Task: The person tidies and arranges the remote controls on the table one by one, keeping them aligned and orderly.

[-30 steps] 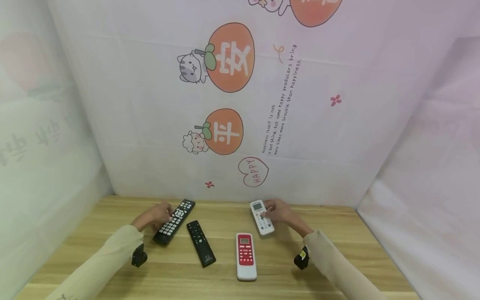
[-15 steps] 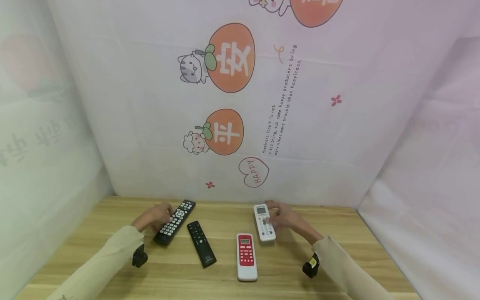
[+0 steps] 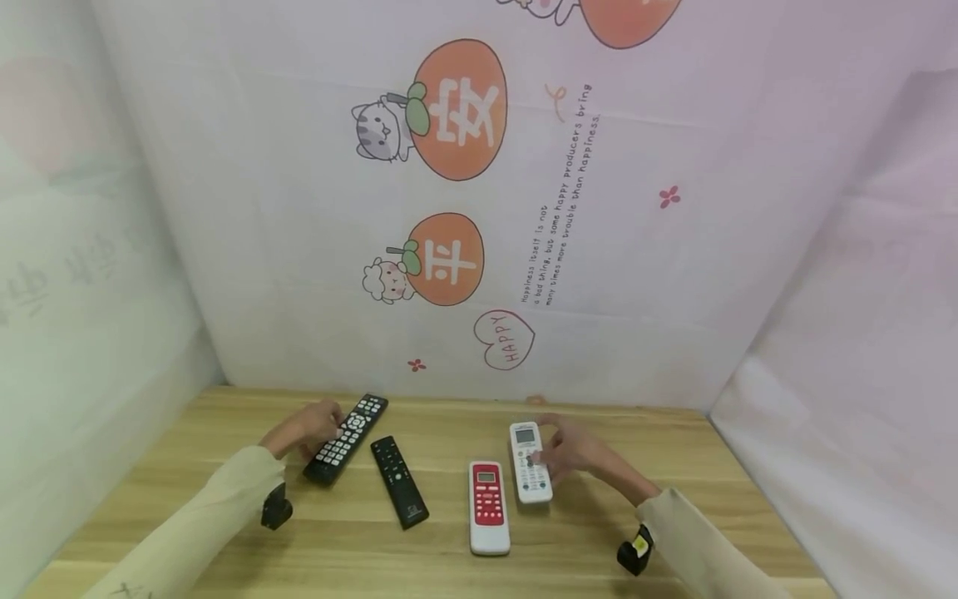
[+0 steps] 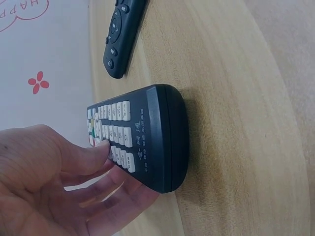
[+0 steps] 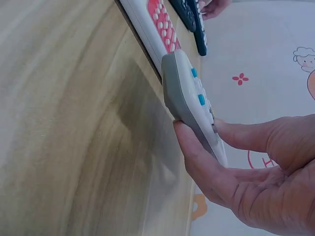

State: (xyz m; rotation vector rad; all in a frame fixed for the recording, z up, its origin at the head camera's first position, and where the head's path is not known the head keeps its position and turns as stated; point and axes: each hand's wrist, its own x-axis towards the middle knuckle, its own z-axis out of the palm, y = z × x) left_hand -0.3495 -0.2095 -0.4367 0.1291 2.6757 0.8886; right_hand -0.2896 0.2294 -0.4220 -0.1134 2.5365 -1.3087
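My left hand [image 3: 316, 423] grips a long black remote control [image 3: 347, 441] with rows of white buttons. In the left wrist view its thumb [image 4: 93, 156] lies on the buttons while the fingers reach under the side. My right hand [image 3: 575, 449] pinches a white remote control [image 3: 530, 462] with a small grey screen, thumb on top and fingers beneath. The right wrist view shows this white remote [image 5: 189, 98] raised over the table, its shadow on the wood below. Just left of it in the head view lies a red and white remote [image 3: 489, 509].
A slimmer black remote [image 3: 400, 482] lies between the left hand's remote and the red and white one. The wooden table [image 3: 329, 557] ends at a white printed cloth [image 3: 299, 249] at the back, and pale cloth hangs on both sides.
My right hand has brought the white remote toward the front of the table and slightly right, closer beside the red and white one. The left hand stays in place with its remote.
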